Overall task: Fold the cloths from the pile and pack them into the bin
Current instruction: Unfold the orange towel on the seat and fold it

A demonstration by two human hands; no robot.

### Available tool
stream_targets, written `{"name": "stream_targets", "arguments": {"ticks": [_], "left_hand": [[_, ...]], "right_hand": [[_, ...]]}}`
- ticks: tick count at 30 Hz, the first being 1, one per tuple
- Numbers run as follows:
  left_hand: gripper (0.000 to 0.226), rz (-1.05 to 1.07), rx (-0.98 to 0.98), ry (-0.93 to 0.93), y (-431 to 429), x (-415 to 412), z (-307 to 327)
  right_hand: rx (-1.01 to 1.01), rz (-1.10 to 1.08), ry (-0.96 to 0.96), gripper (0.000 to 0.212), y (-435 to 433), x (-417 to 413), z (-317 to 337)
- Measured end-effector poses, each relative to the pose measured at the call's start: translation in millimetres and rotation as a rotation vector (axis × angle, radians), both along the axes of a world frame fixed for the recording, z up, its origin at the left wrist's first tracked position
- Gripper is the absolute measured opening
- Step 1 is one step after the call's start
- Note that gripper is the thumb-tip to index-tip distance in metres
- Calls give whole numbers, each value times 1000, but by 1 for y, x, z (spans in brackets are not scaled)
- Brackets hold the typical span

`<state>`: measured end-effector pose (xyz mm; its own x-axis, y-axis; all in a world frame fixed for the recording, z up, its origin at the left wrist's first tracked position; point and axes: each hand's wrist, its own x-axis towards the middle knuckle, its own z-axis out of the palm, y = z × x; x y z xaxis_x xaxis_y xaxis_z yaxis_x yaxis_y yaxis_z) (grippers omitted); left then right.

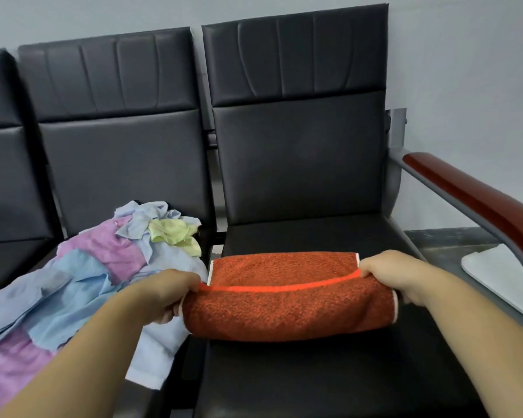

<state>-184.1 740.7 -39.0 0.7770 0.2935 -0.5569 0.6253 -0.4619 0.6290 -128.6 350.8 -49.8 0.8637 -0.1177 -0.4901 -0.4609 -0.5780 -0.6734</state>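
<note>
Orange towel (284, 312) doubled over on right-hand seat (314, 236); left hand (169, 294) and right hand (387, 274) each pinch one end of its hem, fingers curled, probably to keep edges square for folding; cloth pile (103, 267) on neighbouring seat, just beside; white object (495, 276) under armrest (480, 203), possibly the bin, cannot tell.

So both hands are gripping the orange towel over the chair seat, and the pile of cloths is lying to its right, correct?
Wrong side. The head view shows the pile of cloths lying to the left of the orange towel; the left hand and right hand do grip it over the chair seat.
</note>
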Motion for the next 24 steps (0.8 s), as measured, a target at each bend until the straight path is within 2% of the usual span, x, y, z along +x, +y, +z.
{"name": "stream_targets", "arguments": {"ticks": [2,6,8,13,21,24], "left_hand": [[18,72,-43,-47,0,5,-4],[11,150,-104,-249,2,22,-16],[10,142,-107,-348,3,33,-23],[24,158,39,-507,-3,65,-46],[17,109,342,-554,-16,96,-89],[15,88,389,-578,-22,94,-96]], "right_hand": [[29,-21,-19,42,2,2,-1],[-7,-14,-146,18,10,7,6],[-47,-19,-242,20,11,16,0],[-212,-31,-401,24,16,43,-17],[-396,-34,-408,21,22,64,-58],[-452,-53,-425,18,25,60,-65]]}}
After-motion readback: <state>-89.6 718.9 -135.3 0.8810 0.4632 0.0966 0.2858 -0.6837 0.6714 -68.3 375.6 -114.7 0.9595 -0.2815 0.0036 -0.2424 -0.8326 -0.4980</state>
